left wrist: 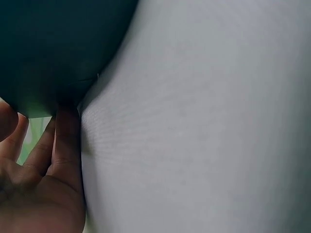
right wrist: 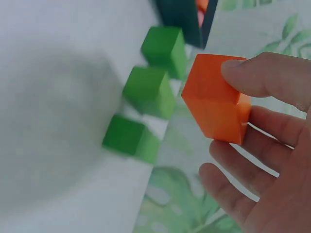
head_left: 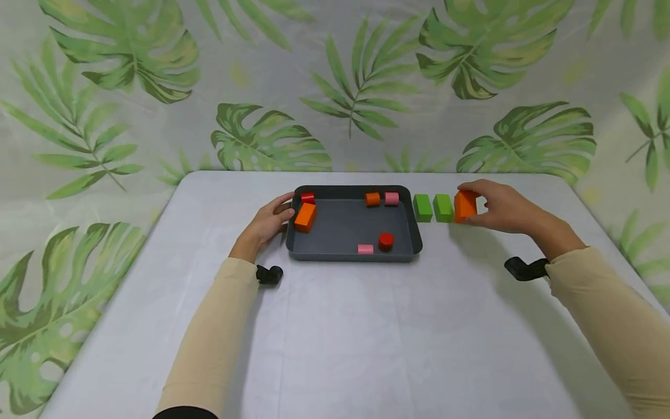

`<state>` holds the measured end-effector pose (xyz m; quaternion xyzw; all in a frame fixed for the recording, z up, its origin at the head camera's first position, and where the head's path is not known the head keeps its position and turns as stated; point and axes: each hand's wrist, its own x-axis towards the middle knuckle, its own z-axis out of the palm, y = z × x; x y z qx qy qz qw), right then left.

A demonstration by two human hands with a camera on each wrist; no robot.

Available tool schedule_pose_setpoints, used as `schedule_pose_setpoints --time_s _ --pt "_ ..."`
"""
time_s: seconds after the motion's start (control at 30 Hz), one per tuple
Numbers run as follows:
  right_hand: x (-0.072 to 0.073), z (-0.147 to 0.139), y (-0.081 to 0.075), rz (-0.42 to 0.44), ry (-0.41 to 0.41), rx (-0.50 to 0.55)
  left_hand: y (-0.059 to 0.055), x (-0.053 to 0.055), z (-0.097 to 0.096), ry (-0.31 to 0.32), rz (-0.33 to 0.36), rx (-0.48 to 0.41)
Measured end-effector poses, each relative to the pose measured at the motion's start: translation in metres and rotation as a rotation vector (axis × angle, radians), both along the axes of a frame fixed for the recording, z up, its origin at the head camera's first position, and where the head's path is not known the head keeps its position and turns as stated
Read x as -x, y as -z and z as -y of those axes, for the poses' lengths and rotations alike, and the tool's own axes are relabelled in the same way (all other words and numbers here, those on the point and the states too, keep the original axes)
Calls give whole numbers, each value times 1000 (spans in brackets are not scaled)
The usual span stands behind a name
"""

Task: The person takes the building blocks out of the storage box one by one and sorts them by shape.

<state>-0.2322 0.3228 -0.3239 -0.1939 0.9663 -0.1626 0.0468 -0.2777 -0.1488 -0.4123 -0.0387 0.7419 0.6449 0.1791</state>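
My right hand [head_left: 505, 206] pinches an orange block [head_left: 464, 207] between thumb and fingers, just right of two green blocks [head_left: 443, 208]. In the right wrist view the orange block [right wrist: 214, 97] appears raised, and a third green block [right wrist: 131, 139] shows beside the other two; from the head view it is hidden. At the left end of a dark grey tray [head_left: 335, 256], my left hand [head_left: 266, 224] touches the outer wall with extended fingers. The left wrist view has these fingers [left wrist: 66, 141] against the tray's underside edge [left wrist: 63, 58], their tips partly hidden.
Inside the tray lie an orange block [head_left: 306, 217], a red piece [head_left: 307, 198], an orange cylinder [head_left: 372, 199], a pink cylinder [head_left: 391, 199], another pink piece [head_left: 365, 249] and a red cylinder [head_left: 385, 242]. A white cloth [head_left: 335, 331] covers the table; a leaf-print sheet [head_left: 366, 75] hangs behind.
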Motion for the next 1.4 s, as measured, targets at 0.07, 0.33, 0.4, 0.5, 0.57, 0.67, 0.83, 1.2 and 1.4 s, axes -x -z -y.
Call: schedule_pose_setpoints --time_s 0.07,0.33,0.4,0.5,0.57,0.67,0.83,1.2,1.4 --pt "-1 -7 1 0 13 3 -1 0 0 -4 -6 1" --pt "-1 -24 6 13 35 -31 0 0 -1 -3 -14 14" --pt "0 -27 7 31 53 -31 0 0 -2 -5 -11 16" --pt "3 -34 8 54 80 -32 0 -1 -2 -6 -11 15" --pt "4 -40 8 66 96 -38 0 -1 -3 -3 -10 15" --pt "8 -49 8 78 120 -50 -1 -1 -3 4 -1 9" --pt "18 -59 13 100 143 -65 -9 -4 -2 5 21 -3" --pt "38 -60 36 184 167 -82 0 -2 0 -2 -9 18" --pt "42 -61 38 196 169 -95 0 -2 0 0 -15 18"
